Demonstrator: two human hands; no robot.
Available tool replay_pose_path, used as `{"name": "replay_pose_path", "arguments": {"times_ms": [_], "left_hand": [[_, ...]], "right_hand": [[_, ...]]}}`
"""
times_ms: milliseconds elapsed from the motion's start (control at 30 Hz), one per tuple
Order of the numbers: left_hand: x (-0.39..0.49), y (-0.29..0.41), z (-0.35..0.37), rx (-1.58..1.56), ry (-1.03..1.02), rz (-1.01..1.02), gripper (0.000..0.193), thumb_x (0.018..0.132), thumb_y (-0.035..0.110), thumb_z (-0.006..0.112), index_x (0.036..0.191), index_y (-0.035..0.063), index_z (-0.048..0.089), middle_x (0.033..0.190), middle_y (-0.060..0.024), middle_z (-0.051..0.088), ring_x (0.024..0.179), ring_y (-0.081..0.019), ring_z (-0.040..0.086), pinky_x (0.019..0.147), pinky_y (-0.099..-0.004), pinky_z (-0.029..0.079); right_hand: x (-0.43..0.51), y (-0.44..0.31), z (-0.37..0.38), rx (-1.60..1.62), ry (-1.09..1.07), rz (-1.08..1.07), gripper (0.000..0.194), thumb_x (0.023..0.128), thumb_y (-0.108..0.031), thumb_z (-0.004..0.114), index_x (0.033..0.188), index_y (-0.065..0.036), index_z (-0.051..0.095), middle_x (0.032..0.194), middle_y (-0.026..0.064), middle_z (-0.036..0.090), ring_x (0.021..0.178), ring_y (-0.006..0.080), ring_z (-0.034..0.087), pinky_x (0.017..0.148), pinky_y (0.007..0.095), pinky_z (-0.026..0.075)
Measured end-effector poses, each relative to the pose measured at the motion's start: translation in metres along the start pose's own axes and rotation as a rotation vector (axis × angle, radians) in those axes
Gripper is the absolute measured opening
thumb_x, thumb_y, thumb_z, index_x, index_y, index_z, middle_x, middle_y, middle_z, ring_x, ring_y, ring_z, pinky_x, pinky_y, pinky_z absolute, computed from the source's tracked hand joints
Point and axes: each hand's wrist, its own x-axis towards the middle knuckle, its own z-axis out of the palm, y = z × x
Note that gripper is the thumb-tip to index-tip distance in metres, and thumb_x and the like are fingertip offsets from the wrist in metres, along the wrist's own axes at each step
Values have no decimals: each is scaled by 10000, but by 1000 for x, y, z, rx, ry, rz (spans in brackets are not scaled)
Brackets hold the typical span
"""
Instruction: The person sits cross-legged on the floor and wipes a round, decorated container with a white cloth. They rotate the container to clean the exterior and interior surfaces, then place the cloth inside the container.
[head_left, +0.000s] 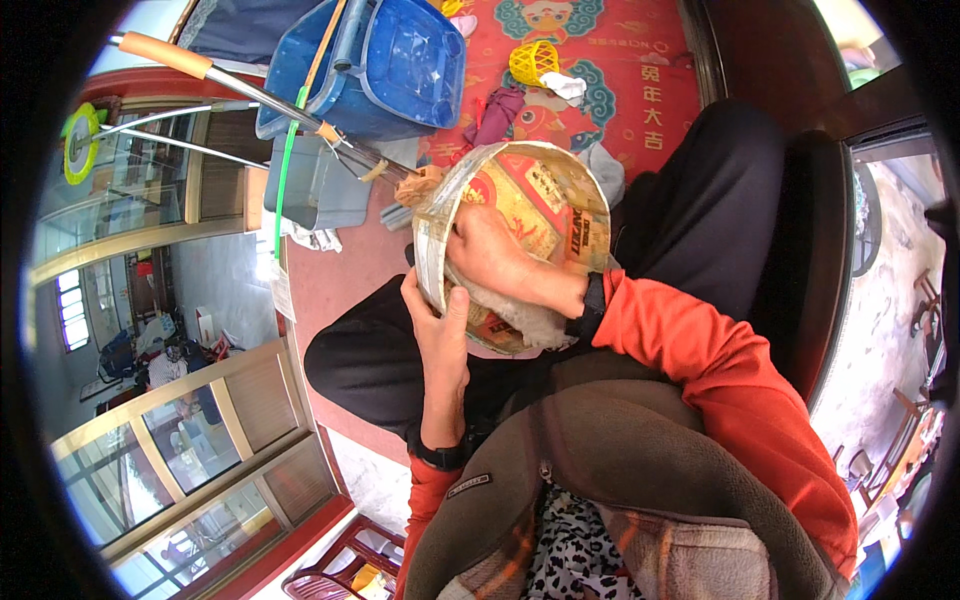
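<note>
A round container (430, 225) lined with printed red and gold paper rests tilted between my knees. My left hand (441, 330) grips its near left rim, the thumb on the inner side. My right hand (491, 251) reaches inside against the left inner wall, its fingers curled; whether they hold anything is hidden. A grey cloth (517, 315) lies inside the container beneath my right wrist and hangs by its lower edge.
Ahead left stand a large blue bin (412, 67) and a grey bin (322, 187), with a mop pole (247, 88) slanting past them. A yellow basket (534, 63), white cloth (562, 86) and folded maroon umbrella (495, 116) lie on the red mat (645, 45). Glass doors line the left.
</note>
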Motion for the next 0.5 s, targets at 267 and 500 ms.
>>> {"name": "replay_pose_path", "arguments": {"times_ms": [267, 500], "left_hand": [[22, 5, -28, -266, 211, 34, 490, 1045, 286, 604, 1411, 27, 407, 1299, -117, 546, 1188, -200, 542, 1025, -372, 446], [59, 29, -76, -122, 443, 248, 592, 1035, 362, 594, 1490, 45, 386, 1409, -128, 519, 1295, -242, 522, 1081, -411, 431]], "right_hand": [[52, 21, -86, 20, 188, 111, 304, 923, -233, 607, 1086, 11, 688, 918, 228, 729, 824, 364, 725, 752, 449, 561], [90, -104, -222, 274, 509, -190, 198, 978, -124, 493, 937, -28, 662, 751, 51, 656, 661, 177, 645, 595, 305, 505]]}}
